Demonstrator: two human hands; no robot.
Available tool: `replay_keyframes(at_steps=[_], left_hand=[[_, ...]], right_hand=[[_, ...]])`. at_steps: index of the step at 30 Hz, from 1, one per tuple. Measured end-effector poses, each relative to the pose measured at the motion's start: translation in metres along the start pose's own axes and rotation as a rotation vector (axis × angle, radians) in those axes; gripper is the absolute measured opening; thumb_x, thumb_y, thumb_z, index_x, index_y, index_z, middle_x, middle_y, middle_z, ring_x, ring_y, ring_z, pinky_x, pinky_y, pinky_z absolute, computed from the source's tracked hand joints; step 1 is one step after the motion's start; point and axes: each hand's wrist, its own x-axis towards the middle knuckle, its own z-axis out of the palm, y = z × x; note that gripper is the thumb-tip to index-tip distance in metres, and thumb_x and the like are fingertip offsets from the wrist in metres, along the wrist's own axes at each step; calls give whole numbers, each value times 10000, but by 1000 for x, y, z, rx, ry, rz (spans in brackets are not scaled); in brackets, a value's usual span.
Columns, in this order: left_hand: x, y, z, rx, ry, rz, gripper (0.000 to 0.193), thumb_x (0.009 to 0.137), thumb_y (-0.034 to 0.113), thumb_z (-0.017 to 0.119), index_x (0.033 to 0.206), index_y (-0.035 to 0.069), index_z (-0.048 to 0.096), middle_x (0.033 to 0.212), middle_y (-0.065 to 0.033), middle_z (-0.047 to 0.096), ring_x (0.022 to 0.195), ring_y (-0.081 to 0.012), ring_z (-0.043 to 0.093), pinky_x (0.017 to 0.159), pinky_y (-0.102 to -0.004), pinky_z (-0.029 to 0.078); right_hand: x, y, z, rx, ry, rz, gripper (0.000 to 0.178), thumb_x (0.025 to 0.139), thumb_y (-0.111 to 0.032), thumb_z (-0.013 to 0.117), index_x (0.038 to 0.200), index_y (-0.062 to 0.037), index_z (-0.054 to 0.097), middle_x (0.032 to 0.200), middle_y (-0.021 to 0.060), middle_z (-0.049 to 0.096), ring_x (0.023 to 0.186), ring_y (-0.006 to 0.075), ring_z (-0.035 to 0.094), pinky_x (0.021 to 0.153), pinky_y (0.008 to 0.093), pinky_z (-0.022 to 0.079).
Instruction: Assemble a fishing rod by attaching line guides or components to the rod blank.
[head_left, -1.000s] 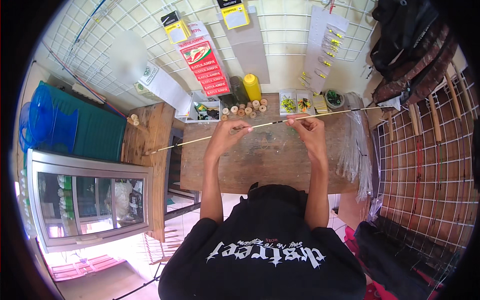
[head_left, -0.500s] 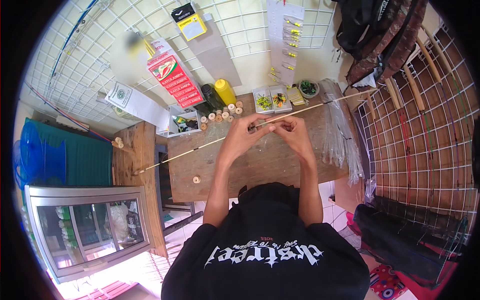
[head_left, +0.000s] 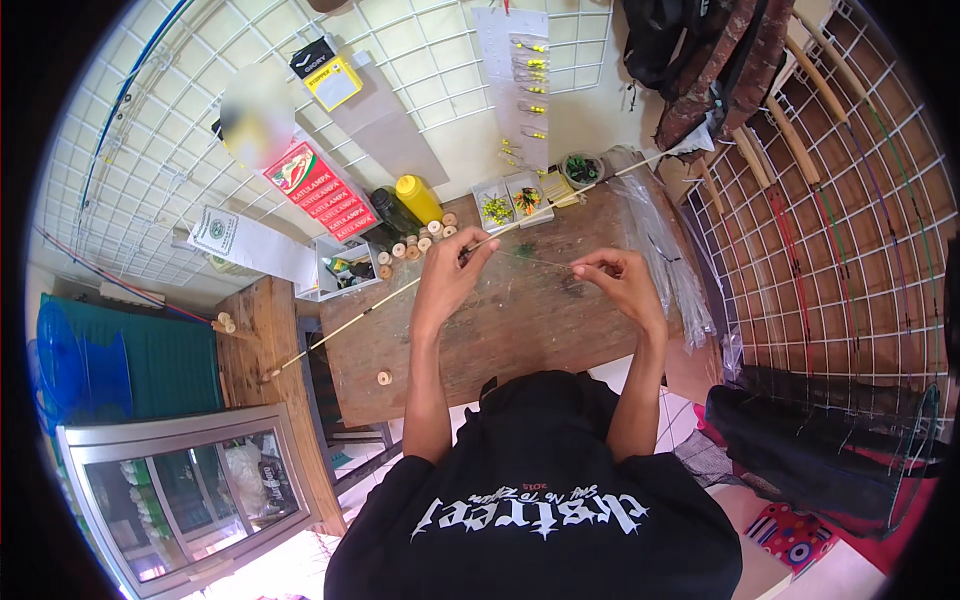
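A thin pale fishing rod [head_left: 390,297] with dark bands runs slantwise over the wooden table, from the lower left up to the right. My left hand [head_left: 450,282] is closed around it near the middle, thumb and fingers pinching. A fine thread [head_left: 535,261] stretches from the rod at my left fingers across to my right hand [head_left: 622,282]. The right thumb and forefinger are pressed together on the thread's end, apart from the rod. A small wooden ring-shaped piece [head_left: 384,378] lies near the table's front left.
Behind the rod stand several wooden spools [head_left: 425,240], a yellow bottle [head_left: 418,200], a dark bottle [head_left: 396,212] and white trays [head_left: 492,208] of small bright pieces. Clear plastic sleeves [head_left: 668,255] drape over the table's right side. Rods hang on a wire grid at right.
My right hand has pulled away to the right and slightly nearer, drawing the thread out from the rod. My left hand stays on the rod. The whole view has shifted a little.
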Motion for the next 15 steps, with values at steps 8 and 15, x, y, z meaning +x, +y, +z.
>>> replay_keyframes(at_steps=[8,15], left_hand=[[4,7,-3,35,16,34,206,884,209,639,880,3,627,566,-15,440,526,-67,350,477,-275,278],[4,7,1,-5,25,35,175,884,183,637,878,8,638,578,-6,473,514,-56,379,476,-259,305]], right_hand=[[-21,9,-38,-180,91,88,129,818,-161,693,849,-37,709,657,4,640,533,43,472,488,244,368],[-9,2,-44,252,57,45,151,866,-183,659,842,-44,604,799,20,654,698,61,543,642,240,438]])
